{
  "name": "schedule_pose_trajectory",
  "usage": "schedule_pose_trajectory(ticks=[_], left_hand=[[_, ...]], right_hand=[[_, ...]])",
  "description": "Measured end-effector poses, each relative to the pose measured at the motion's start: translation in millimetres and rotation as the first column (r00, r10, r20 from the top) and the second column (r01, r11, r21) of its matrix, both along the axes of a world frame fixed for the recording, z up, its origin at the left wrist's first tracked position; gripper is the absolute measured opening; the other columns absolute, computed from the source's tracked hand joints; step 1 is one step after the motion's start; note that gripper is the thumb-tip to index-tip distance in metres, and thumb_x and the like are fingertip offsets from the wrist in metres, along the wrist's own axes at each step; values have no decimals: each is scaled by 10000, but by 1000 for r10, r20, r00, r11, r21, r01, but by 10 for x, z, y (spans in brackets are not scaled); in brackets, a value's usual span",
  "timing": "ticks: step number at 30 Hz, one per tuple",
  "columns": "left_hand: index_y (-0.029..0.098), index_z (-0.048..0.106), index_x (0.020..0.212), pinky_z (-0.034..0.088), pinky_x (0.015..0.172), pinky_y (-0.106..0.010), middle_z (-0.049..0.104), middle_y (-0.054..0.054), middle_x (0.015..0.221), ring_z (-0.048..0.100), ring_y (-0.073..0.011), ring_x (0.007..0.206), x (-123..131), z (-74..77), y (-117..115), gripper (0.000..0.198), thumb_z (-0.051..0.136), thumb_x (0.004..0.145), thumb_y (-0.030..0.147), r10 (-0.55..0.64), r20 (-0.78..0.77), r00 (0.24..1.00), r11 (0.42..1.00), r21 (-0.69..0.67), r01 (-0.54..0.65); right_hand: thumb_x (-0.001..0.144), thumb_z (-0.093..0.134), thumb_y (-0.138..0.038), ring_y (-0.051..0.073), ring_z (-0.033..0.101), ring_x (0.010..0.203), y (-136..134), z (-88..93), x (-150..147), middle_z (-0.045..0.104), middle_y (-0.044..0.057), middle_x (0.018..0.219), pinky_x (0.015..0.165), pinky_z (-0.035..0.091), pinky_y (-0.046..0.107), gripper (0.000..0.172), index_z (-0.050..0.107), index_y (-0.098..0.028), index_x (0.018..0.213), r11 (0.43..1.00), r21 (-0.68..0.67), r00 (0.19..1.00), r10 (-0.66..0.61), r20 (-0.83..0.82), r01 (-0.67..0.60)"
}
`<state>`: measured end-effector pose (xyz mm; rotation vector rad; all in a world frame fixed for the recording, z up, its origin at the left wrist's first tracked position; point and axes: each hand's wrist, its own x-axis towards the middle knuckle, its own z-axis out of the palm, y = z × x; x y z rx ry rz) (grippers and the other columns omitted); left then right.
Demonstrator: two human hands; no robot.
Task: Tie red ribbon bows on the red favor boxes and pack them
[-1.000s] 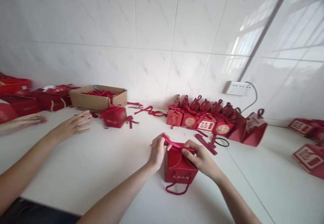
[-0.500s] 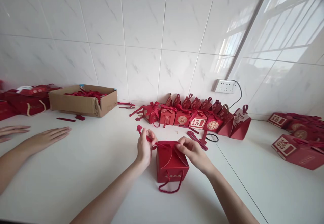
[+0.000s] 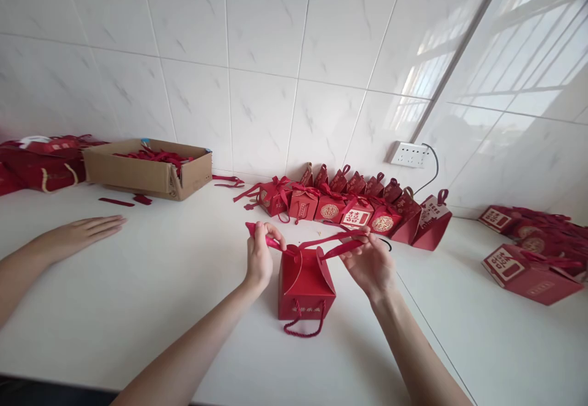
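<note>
A red gift box [image 3: 305,289] stands upright on the white table, with a twisted red cord handle [image 3: 303,333] hanging down its near side. Red ribbon [image 3: 342,248] runs through the flaps at its top. My left hand [image 3: 261,259], at the box's upper left, pinches one end of that ribbon between thumb and fingers. To the upper right, my right hand [image 3: 371,262] is closed on the ribbon's other side and holds it raised and stretched away from the box. The top flaps curve inward, leaving a gap between them.
Behind stand rows of finished-looking red boxes [image 3: 331,210]. A cardboard box [image 3: 128,170] of red ribbons is at the back left, near another person's hand [image 3: 87,234]. More red boxes [image 3: 533,274] lie at right. A power strip [image 3: 408,155] is on the wall.
My right hand has moved up and right from the box top, drawing the ribbon out with it. My left hand keeps its pinch. One of the other person's hands has left the view.
</note>
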<state>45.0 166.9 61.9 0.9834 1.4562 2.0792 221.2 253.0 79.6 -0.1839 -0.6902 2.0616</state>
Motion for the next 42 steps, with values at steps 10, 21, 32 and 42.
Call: schedule_pose_trajectory(ticks=[10,21,32,42], left_hand=[[180,471,525,353,633,-244,505,-16,591,457,-134,611,-154,-45,78,482,267,932,341,123,31,992,990,-78,-120],[165,506,598,243,435,-204,244,78,413,232,-68,380,-368,12,129,347,417,832,407,-254,291,922,960,-37,276],[172,523,637,239,439,-190,273,92,393,256,-42,366,-356,110,28,181,581,659,342,-435,292,852,898,74,433],[163,477,562,195,425,-197,332,78,411,314,-41,371,-374,133,-16,226,657,638,277,-602,207,771,779,-57,624]], right_hand=[[549,854,-250,29,414,437,207,53,187,581,-116,611,435,418,167,311,639,-260,773,945,177,961,-267,-65,275],[662,747,-433,101,506,452,228,-24,120,553,-43,490,413,388,211,335,534,-176,631,554,578,343,-830,440,599],[564,838,-381,73,568,534,371,17,194,597,-78,598,482,469,188,352,563,-189,672,786,194,786,-611,97,587],[573,849,-365,31,338,392,326,97,333,391,-116,491,383,334,148,406,478,-203,608,917,127,923,-363,-124,378]])
